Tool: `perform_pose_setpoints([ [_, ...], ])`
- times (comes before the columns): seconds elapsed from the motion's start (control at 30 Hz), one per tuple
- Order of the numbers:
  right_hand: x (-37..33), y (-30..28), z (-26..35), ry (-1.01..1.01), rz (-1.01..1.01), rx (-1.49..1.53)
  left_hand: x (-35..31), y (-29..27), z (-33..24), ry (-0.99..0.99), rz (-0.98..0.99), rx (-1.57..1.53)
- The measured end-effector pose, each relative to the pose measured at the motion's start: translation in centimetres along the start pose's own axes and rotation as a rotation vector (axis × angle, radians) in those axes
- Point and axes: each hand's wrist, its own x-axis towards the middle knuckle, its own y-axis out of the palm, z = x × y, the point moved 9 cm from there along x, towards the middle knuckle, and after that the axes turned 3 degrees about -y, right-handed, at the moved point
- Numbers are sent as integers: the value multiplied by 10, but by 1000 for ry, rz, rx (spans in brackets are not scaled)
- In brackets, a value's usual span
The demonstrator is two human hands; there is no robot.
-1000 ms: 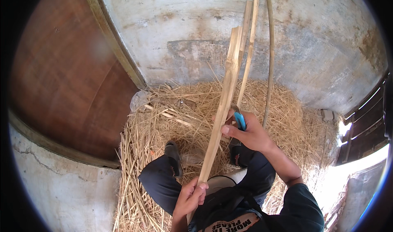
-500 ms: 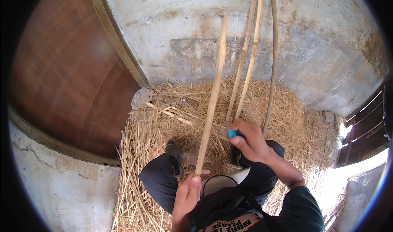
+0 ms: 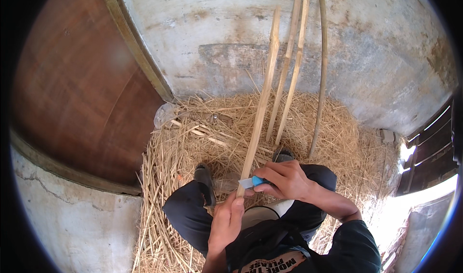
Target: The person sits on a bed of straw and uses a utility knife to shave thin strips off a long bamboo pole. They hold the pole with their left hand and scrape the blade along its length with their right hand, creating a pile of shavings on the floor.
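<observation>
My left hand (image 3: 227,221) is closed around the lower end of a long pale wooden stick (image 3: 260,110), which slants up and away toward the wall. In my right hand (image 3: 285,180) is a knife with a blue handle (image 3: 258,180). Its short flat blade (image 3: 246,183) lies across the stick just above my left hand. Some of the knife's handle is hidden by my right fingers.
Two pale sticks (image 3: 295,56) and a darker round stick (image 3: 321,70) lean against the stained wall (image 3: 376,46). Straw and shavings (image 3: 337,123) cover the floor. A brown door panel (image 3: 82,90) stands at left; dark slats (image 3: 429,152) are at right.
My right hand has moved left and down, bringing the knife blade onto the stick. The stick's far end has swung to the right.
</observation>
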Motion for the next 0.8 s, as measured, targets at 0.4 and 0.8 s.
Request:
perform_pose_setpoints([
  [0.4,1,4,1,53,27,-147,5,0,0,71,-177,194],
  [0.8,-1,1,-5,107,27,-209,-1,3,9,-29,-93,200],
])
